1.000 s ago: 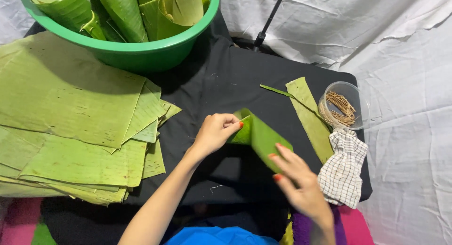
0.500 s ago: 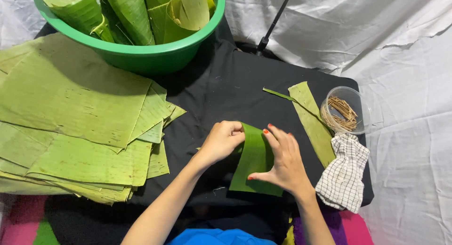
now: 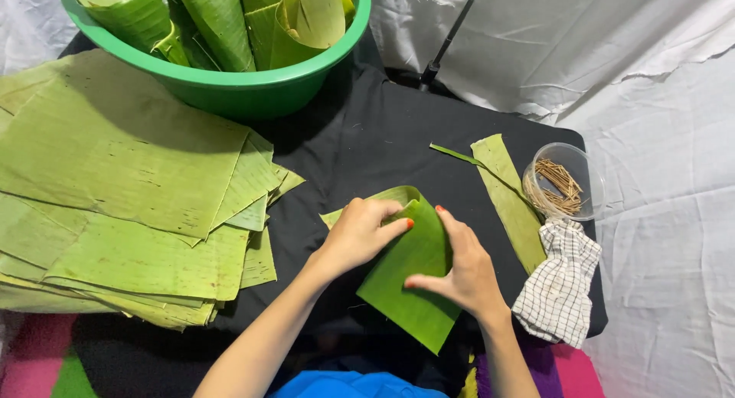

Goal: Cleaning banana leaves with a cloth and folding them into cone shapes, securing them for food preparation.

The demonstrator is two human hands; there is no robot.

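Note:
A green banana leaf piece (image 3: 409,279) lies curled on the black cloth-covered table (image 3: 383,138), its top edge folded over. My left hand (image 3: 360,231) grips the leaf's upper left fold, thumb pressed on the leaf. My right hand (image 3: 459,268) rests on the leaf's right side, fingers spread over it and pressing it round. Both hands hold the same leaf.
A stack of flat banana leaves (image 3: 122,191) lies at the left. A green basin (image 3: 230,88) of rolled leaf cones stands at the back. A leaf strip (image 3: 509,195), a clear cup of wooden picks (image 3: 563,184) and a checked cloth (image 3: 559,287) lie at the right.
The leaf has been turned from slanted to more upright and curled over. My right hand moved up from the lower right onto the leaf; my left hand shifted slightly down and right.

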